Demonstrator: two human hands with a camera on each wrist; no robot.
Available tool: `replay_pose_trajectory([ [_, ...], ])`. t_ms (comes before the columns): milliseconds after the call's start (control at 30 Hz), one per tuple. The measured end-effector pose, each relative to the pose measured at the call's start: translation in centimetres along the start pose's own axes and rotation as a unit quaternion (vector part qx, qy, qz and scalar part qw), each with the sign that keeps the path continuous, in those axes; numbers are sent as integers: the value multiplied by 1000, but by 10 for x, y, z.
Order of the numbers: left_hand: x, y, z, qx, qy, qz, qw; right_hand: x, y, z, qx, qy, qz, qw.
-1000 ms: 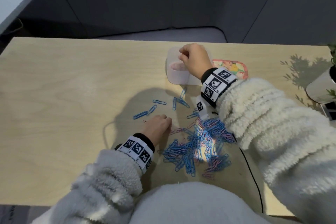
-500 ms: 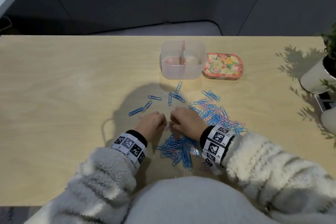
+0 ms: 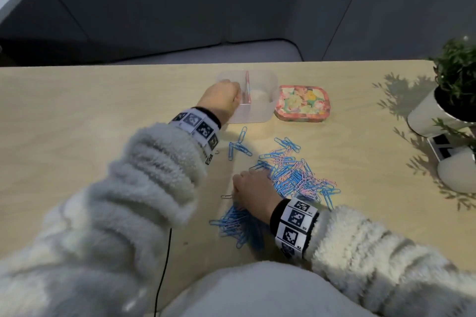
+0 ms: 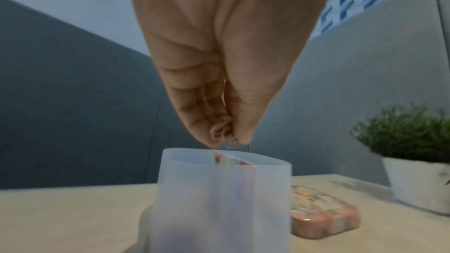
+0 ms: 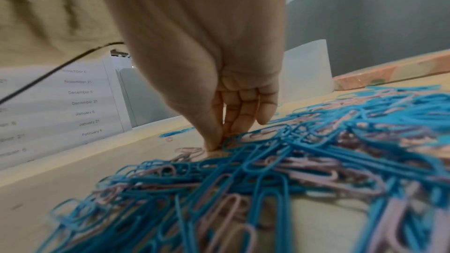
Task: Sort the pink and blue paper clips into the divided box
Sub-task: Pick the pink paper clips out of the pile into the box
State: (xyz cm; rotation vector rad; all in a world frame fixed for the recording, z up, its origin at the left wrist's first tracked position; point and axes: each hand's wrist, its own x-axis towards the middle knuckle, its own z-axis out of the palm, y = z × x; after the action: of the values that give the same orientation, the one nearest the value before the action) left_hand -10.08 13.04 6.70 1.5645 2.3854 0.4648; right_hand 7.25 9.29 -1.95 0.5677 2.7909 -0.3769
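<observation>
A translucent divided box (image 3: pixel 258 113) stands at the table's far middle, with a pink divider (image 3: pixel 247 85) across it. My left hand (image 3: pixel 238 92) hovers over its left compartment. In the left wrist view this left hand (image 4: pixel 228 141) pinches small pink paper clips (image 4: pixel 220 132) just above the box (image 4: pixel 219 199) rim. A mixed pile of blue and pink paper clips (image 3: pixel 296 175) lies nearer me. My right hand (image 3: pixel 235 189) rests at the pile's left edge. In the right wrist view the right hand (image 5: pixel 219 141) pinches thumb against fingers on a pink clip at the edge of the pile (image 5: pixel 292 170).
A floral lid (image 3: pixel 302 103) lies right of the box. A few loose blue clips (image 3: pixel 239 148) sit between box and pile. A potted plant (image 3: pixel 432 116) and a white rounded object (image 3: pixel 456 172) stand at the right edge. A black cable (image 3: pixel 164 265) runs near my lap.
A second ago my right hand was at the box; it came back to the pile. From the pile, my left hand has since carried pink clips up to the box.
</observation>
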Motion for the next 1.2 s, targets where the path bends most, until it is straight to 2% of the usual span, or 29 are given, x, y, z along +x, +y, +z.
replay_pose_trajectory([
  [100, 25, -1, -1, 37, 4, -3, 999, 0, 0, 1, 36, 5, 11, 999],
  [233, 38, -8, 3, 35, -6, -25, 999, -1, 3, 4, 11, -9, 8, 1000],
  [333, 35, -10, 5, 43, -7, 4, 999, -2, 4, 2, -9, -17, -2, 1000],
  [400, 30, -11, 4, 32, -4, 20, 999, -2, 6, -9, 21, -7, -6, 1000],
  [533, 9, -18, -5, -49, 35, 30, 998, 14, 23, -48, 224, 43, 32, 973],
  [667, -44, -29, 0, -101, 77, 17, 992, 55, 44, -95, 275, 182, 47, 943],
  [733, -74, -40, 11, -72, 43, -2, 996, 77, 49, -118, 284, 219, 60, 931],
  [833, -108, -60, 27, -29, -60, -31, 997, 105, 51, -140, 293, 247, 79, 920],
  [933, -130, -76, 39, -13, -102, -50, 993, 116, 50, -147, 265, 236, 77, 932],
  [1100, -147, -81, 55, -35, -85, -89, 992, 88, 52, -129, 311, 220, 32, 924],
  [1200, -150, -81, 61, -44, -78, -82, 993, 52, 57, -104, 299, 116, 5, 947],
])
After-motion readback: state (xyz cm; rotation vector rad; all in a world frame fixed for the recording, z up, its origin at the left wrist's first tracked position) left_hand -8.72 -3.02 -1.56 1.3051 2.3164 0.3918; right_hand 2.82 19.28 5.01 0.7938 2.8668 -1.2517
